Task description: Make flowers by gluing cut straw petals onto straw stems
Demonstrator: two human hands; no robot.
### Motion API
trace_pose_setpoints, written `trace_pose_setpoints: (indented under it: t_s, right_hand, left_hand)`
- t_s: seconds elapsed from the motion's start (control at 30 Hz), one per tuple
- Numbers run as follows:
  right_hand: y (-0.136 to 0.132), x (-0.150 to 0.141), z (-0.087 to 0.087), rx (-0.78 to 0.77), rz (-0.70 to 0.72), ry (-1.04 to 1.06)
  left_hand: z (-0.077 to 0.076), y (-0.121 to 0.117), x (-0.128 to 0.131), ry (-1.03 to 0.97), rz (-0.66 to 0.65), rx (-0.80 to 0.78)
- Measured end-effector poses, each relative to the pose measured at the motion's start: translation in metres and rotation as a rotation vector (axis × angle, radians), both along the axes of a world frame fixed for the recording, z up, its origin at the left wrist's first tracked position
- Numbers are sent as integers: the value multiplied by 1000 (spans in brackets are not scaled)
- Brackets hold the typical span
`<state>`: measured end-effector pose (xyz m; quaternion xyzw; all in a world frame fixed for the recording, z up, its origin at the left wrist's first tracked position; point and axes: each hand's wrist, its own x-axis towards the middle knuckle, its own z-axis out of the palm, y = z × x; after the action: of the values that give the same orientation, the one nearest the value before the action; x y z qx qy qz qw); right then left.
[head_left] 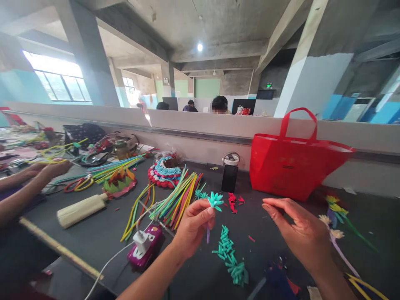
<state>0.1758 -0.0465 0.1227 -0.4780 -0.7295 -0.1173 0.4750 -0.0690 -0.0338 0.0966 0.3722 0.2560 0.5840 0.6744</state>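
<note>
In my left hand (196,223) a small teal flower (215,201) made of fuzzy pipe-cleaner pieces is pinched between thumb and fingers. A purple stem (208,235) shows below the fingers. My right hand (300,231) is raised to the right, thumb and index tips brought together; whatever they hold, if anything, is too small to make out. On the dark table between my hands lie cut teal pipe-cleaner pieces (225,246), with a teal bundle (238,273) nearer me. Red pieces (232,203) lie just beyond the flower.
Long coloured pipe cleaners (184,200) lie left of centre, near a purple power strip (145,248) with a white cable. A phone (229,178) stands ahead, beside a red bag (281,166). Finished flowers (336,212) lie right. Another person's hands (56,168) work at far left.
</note>
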Motion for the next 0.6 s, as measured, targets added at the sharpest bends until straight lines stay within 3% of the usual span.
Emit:
trace_pose_setpoints:
  t_s: [0.17, 0.33, 0.47, 0.6]
  right_hand:
    - [-4, -2, -1, -46, 8, 10]
    - [-13, 0, -4, -159, 40, 84]
    - [-31, 27, -13, -245, 4, 58]
    - [-67, 71, -41, -331, -144, 108]
  left_hand:
    - [2, -27, -6, 44, 147, -48]
    - [0, -47, -1, 67, 187, -124]
    - [-5, -57, 5, 82, 170, -139]
    - [-9, -63, 10, 82, 147, -173]
